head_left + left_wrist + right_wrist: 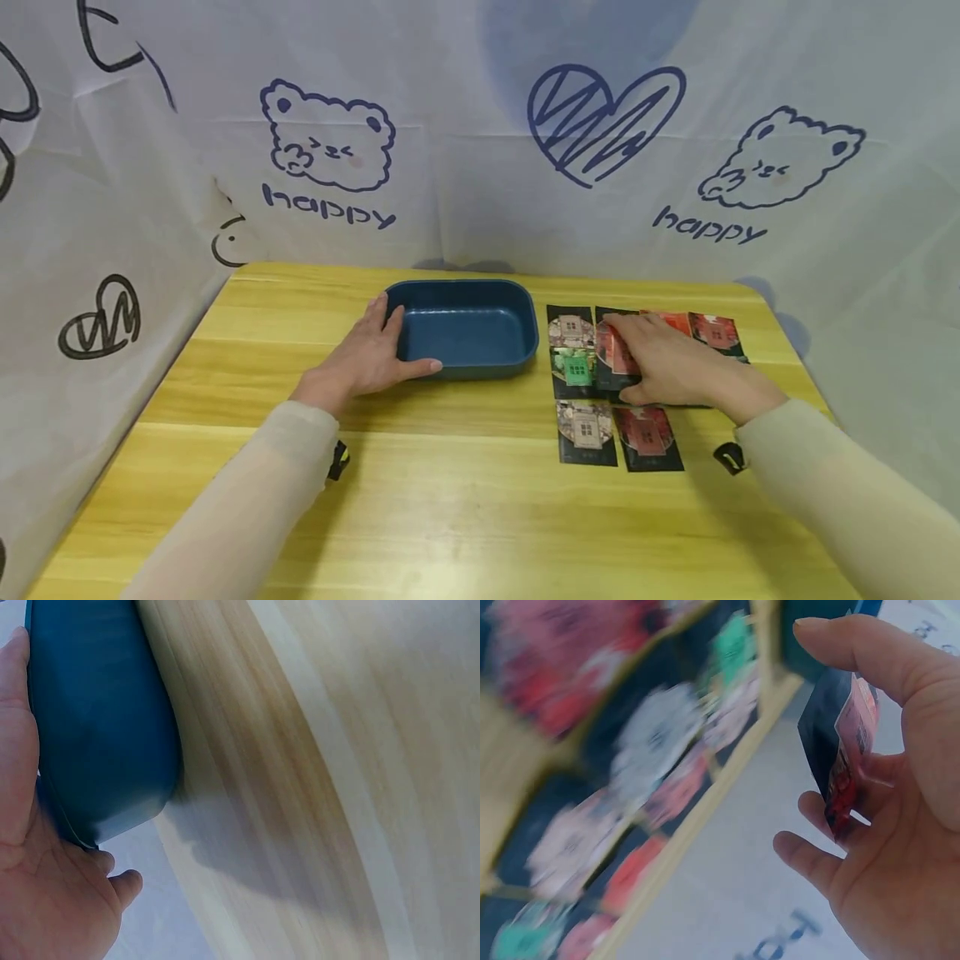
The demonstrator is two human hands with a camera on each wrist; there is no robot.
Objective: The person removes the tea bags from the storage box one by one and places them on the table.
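Observation:
A dark blue rectangular plastic bin (465, 333) stands on the table, its inside bare. My left hand (367, 354) rests against the bin's left end with fingers fairly straight, the thumb along the near rim; in the left wrist view the bin's outer wall (105, 712) lies by the palm. To the right, my right hand (667, 358) pinches a black and red flat packet (611, 354) just above other packets. In the right wrist view that packet (851, 742) is tilted between thumb and fingers.
Several flat black packets with coloured labels lie in rows right of the bin, among them a green-labelled packet (575, 372), a beige packet (587, 432) and a red packet (648, 437). Behind the wooden table (450, 517) hangs a white cloth (472, 200) with drawings.

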